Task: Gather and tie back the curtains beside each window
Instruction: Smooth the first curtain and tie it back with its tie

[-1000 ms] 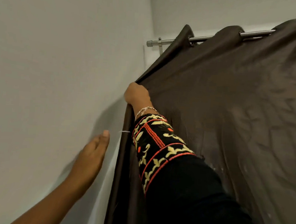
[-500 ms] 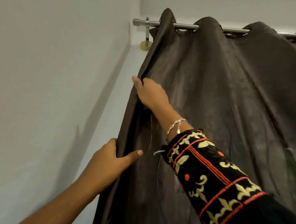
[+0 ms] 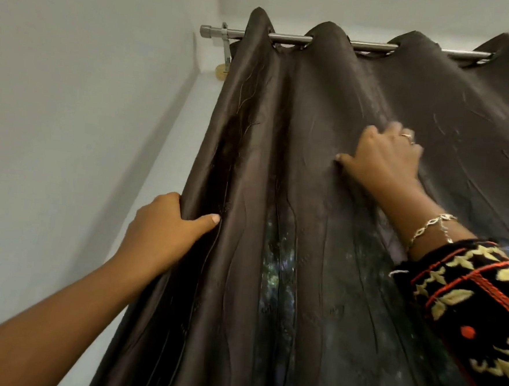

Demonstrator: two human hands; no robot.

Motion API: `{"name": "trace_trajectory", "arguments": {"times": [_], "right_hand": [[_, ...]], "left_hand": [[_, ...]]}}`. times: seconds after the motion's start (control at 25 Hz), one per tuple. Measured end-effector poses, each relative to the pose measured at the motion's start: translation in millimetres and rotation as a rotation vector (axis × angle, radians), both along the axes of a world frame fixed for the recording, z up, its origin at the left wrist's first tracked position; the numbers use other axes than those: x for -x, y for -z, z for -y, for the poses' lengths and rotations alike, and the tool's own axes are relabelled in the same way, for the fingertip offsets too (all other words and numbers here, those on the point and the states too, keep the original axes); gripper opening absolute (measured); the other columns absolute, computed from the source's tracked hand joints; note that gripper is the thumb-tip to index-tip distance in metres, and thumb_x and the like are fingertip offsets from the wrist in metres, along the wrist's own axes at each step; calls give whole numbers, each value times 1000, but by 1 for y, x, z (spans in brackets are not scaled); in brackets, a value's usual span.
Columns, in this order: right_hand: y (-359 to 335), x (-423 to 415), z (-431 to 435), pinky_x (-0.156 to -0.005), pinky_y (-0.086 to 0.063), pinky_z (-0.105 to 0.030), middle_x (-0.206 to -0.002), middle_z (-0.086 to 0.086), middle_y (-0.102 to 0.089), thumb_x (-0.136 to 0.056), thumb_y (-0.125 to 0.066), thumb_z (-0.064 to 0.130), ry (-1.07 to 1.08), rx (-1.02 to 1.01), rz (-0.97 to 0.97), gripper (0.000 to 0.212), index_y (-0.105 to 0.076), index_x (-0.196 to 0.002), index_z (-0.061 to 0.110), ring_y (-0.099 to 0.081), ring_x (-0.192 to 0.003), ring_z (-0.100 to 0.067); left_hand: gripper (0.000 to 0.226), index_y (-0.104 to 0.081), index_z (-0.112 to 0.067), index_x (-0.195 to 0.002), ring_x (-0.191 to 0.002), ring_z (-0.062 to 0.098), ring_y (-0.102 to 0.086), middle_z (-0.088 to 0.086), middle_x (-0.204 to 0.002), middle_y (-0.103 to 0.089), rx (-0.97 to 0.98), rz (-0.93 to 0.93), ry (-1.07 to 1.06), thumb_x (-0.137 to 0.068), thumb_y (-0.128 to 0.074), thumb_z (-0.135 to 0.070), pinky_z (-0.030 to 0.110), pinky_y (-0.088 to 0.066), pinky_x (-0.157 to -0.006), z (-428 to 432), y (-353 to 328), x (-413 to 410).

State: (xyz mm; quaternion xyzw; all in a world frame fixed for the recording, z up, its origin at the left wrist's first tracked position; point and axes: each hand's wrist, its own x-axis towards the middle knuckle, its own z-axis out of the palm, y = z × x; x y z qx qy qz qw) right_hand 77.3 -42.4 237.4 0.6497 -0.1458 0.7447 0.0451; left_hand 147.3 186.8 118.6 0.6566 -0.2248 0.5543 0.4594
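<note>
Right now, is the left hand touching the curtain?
Touching. The head view shows the left hand gripping the curtain at its edge, thumb across the fabric.

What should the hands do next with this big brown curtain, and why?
Probably the right hand should pull its fold of the curtain left, toward the left hand. The left hand already grips the curtain's edge by the wall, while the fabric hangs spread in wide folds along the rod, so it needs bunching before any tying.
</note>
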Motion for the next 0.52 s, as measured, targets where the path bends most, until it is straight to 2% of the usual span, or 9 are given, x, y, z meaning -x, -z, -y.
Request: {"name": "trace_trajectory", "arguments": {"times": [0.08, 0.16, 0.24, 0.32, 0.4, 0.52], "right_hand": [[1, 12, 19, -100, -32, -53, -133, -26, -41, -77, -57, 64, 38, -133, -108, 83, -46, -127, -1, -36, -124, -43], [3, 22, 33, -96, -36, -49, -129, -23, -48, -75, -55, 68, 1, -242, -233, 81, -50, -124, 3, -44, -121, -42], [5, 23, 37, -86, -41, -41, -124, -21, -54, -85, -56, 51, -68, -238, -323, 59, -52, -122, 5, -51, -114, -40], [9, 15, 31, -83, -43, -38, -121, -22, -56, -91, -49, 26, -100, -136, -286, 36, -54, -118, 3, -54, -110, -39], [13, 5, 13, -84, -44, -37, -119, -23, -57, -89, -45, 16, -138, -46, -186, 31, -57, -115, 2, -55, -109, -40], [13, -7, -22, -88, -44, -37, -122, -21, -57, -90, -42, 14, -208, 64, -156, 33, -58, -117, 5, -54, -113, -39]], "left_hand": [[30, -59, -3, -105, -84, 33, -60, 17, -94, -63, 11, -3, -87, -89, -56, -29, 35, -47, -73, 6, -2, -2], [26, -58, 0, -101, -86, 36, -57, 20, -94, -61, 24, -28, -129, -94, -47, -23, 35, -44, -72, 8, -2, -3], [26, -56, 2, -94, -83, 35, -56, 21, -90, -59, 18, -49, -135, -96, -43, -21, 33, -38, -67, 8, -1, -4], [25, -56, 1, -94, -80, 32, -53, 19, -88, -58, 3, -61, -139, -96, -43, -20, 31, -35, -65, 9, 0, -5], [23, -56, 0, -93, -76, 30, -51, 18, -86, -57, -1, -64, -146, -96, -43, -19, 31, -33, -61, 8, 1, -6], [23, -55, 1, -86, -67, 27, -49, 13, -73, -53, 7, -73, -162, -96, -44, -17, 30, -28, -53, 5, 3, -8]]}}
